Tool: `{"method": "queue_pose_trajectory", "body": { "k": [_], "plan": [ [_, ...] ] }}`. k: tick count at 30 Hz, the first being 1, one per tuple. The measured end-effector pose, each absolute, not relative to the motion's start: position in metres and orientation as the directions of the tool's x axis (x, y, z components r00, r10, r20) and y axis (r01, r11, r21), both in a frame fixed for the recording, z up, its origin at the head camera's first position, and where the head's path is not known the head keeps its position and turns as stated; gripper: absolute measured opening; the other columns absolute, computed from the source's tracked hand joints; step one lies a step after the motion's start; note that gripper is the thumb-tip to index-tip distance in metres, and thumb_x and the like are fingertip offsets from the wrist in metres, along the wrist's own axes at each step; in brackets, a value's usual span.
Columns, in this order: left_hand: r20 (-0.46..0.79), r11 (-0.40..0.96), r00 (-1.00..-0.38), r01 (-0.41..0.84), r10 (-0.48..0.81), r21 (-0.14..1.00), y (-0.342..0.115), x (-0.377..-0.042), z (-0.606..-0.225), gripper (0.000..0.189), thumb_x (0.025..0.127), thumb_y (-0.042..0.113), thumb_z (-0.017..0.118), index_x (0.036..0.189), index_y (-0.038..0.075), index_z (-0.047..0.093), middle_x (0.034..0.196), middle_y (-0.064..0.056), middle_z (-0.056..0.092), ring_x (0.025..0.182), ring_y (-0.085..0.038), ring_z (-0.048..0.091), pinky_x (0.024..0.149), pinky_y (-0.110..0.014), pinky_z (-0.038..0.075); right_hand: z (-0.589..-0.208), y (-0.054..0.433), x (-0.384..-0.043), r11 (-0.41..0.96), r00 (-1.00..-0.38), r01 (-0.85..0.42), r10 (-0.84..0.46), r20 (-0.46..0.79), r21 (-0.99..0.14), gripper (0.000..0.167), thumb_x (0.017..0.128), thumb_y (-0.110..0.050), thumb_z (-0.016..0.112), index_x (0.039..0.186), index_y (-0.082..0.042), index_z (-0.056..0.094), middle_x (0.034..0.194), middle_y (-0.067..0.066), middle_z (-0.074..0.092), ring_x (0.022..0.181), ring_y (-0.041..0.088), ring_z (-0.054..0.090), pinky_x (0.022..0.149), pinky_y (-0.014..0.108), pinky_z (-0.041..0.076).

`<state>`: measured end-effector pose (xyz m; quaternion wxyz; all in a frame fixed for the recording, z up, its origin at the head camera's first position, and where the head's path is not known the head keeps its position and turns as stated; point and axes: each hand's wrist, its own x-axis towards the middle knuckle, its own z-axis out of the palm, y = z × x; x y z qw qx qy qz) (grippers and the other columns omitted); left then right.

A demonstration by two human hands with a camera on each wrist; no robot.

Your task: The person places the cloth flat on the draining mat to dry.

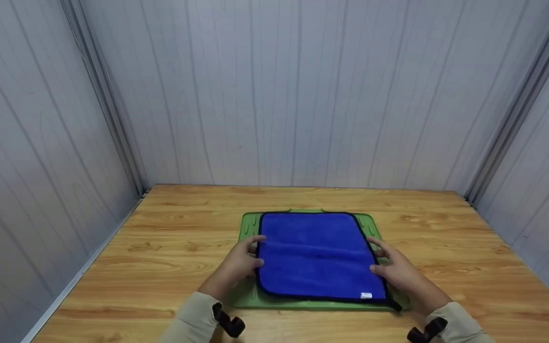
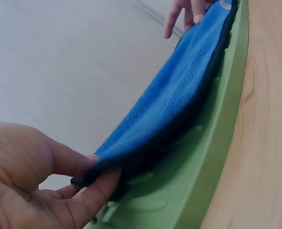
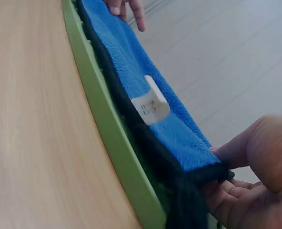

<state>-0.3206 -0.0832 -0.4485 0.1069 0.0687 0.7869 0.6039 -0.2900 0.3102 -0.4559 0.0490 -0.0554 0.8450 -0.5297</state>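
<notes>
A blue cloth (image 1: pixel 317 257) with black edging lies spread over a green tray (image 1: pixel 303 305), its near edge raised a little off the tray in the wrist views. My left hand (image 1: pixel 238 261) pinches the cloth's left edge between thumb and fingers. On the opposite side, my right hand (image 1: pixel 396 269) pinches the right edge the same way. A white label (image 3: pixel 153 102) sticks up near the cloth's near right corner, and a black loop (image 1: pixel 392 305) hangs from that corner. Most of the tray's surface is hidden beneath the cloth.
The tray rests on a wood-grain table (image 1: pixel 174 257). Grey panelled walls (image 1: pixel 274 95) enclose the table at the back and on both sides. Black straps with small mounts (image 1: pixel 231 326) sit at both sleeve cuffs.
</notes>
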Motion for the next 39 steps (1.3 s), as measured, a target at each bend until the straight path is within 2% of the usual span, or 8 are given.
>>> {"method": "queue_pose_trajectory", "body": {
  "k": [6, 11, 13, 16, 20, 23, 27, 39],
  "plan": [
    [-0.101, 0.306, -0.964, -0.022, 0.245, 0.952, -0.090, -0.320, -0.451, 0.066, 0.089, -0.014, 0.066, 0.149, 0.005, 0.048, 0.133, -0.027, 0.052, 0.087, -0.024, 0.065, 0.062, -0.036, 0.055, -0.456, 0.311, -0.294, 0.444, -0.981, 0.037, -0.153, -0.117, -0.895, 0.071, 0.095, 0.001, 0.066, 0.157, -0.007, 0.033, 0.139, 0.028, 0.045, 0.110, 0.031, 0.060, 0.080, 0.041, 0.055],
    [-0.141, 0.404, -0.968, -0.047, 0.208, 0.913, -0.084, -0.329, -0.447, 0.054, 0.094, 0.004, 0.068, 0.146, 0.007, 0.053, 0.142, -0.026, 0.050, 0.082, -0.020, 0.061, 0.059, -0.033, 0.052, -0.450, 0.304, -0.306, 0.547, -0.984, -0.003, -0.152, -0.096, -0.837, 0.063, 0.097, -0.011, 0.066, 0.154, -0.003, 0.040, 0.142, 0.030, 0.044, 0.118, 0.038, 0.054, 0.086, 0.045, 0.051],
    [-0.164, 0.431, -0.970, -0.073, 0.178, 0.899, -0.080, -0.339, -0.443, 0.047, 0.098, 0.013, 0.065, 0.143, 0.008, 0.055, 0.140, -0.021, 0.054, 0.088, -0.021, 0.060, 0.065, -0.034, 0.052, -0.445, 0.301, -0.317, 0.598, -0.983, -0.019, -0.156, -0.094, -0.801, 0.058, 0.099, -0.015, 0.064, 0.152, -0.001, 0.043, 0.141, 0.031, 0.046, 0.120, 0.037, 0.055, 0.089, 0.046, 0.051],
    [-0.182, 0.421, -0.975, -0.112, 0.129, 0.900, -0.073, -0.359, -0.437, 0.042, 0.101, 0.020, 0.059, 0.141, 0.007, 0.057, 0.136, -0.017, 0.058, 0.108, -0.025, 0.059, 0.081, -0.040, 0.053, -0.435, 0.297, -0.342, 0.628, -0.981, 0.000, -0.150, -0.121, -0.778, 0.053, 0.101, -0.018, 0.060, 0.149, -0.001, 0.046, 0.139, 0.029, 0.050, 0.091, 0.027, 0.060, 0.075, 0.042, 0.051],
    [-0.204, 0.352, -0.976, -0.166, 0.074, 0.921, -0.064, -0.385, -0.435, 0.042, 0.103, 0.022, 0.055, 0.142, 0.005, 0.057, 0.142, -0.016, 0.055, 0.127, -0.032, 0.053, 0.100, -0.048, 0.047, -0.429, 0.289, -0.378, 0.619, -0.984, 0.035, -0.116, -0.135, -0.785, 0.050, 0.104, -0.019, 0.055, 0.149, -0.001, 0.046, 0.145, 0.029, 0.047, 0.080, 0.019, 0.052, 0.068, 0.034, 0.046],
    [-0.187, 0.304, -0.981, -0.167, 0.039, 0.938, -0.059, -0.399, -0.438, 0.043, 0.103, 0.021, 0.054, 0.142, 0.003, 0.057, 0.146, -0.018, 0.052, 0.133, -0.034, 0.049, 0.107, -0.048, 0.043, -0.430, 0.283, -0.399, 0.601, -0.990, 0.031, -0.089, -0.105, -0.799, 0.049, 0.104, -0.017, 0.054, 0.148, 0.003, 0.047, 0.150, 0.030, 0.043, 0.111, 0.030, 0.058, 0.087, 0.039, 0.050],
    [-0.120, 0.253, -0.993, -0.116, 0.001, 0.960, -0.055, -0.405, -0.445, 0.042, 0.103, 0.019, 0.052, 0.140, -0.001, 0.058, 0.146, -0.019, 0.053, 0.136, -0.035, 0.048, 0.110, -0.048, 0.042, -0.437, 0.277, -0.414, 0.553, -0.996, 0.033, -0.055, -0.076, -0.833, 0.046, 0.105, -0.013, 0.052, 0.146, 0.008, 0.047, 0.149, 0.031, 0.044, 0.137, 0.043, 0.044, 0.108, 0.050, 0.041],
    [0.032, 0.052, -0.997, 0.028, -0.069, 0.998, -0.055, -0.405, -0.448, 0.035, 0.105, 0.015, 0.050, 0.135, 0.004, 0.065, 0.146, -0.017, 0.054, 0.140, -0.032, 0.045, 0.114, -0.044, 0.038, -0.439, 0.290, -0.414, 0.453, -0.979, -0.034, 0.165, 0.121, -0.891, 0.040, 0.105, -0.017, 0.050, 0.142, -0.004, 0.058, 0.142, 0.021, 0.055, 0.123, 0.034, 0.055, 0.099, 0.044, 0.046]
  ]
}}
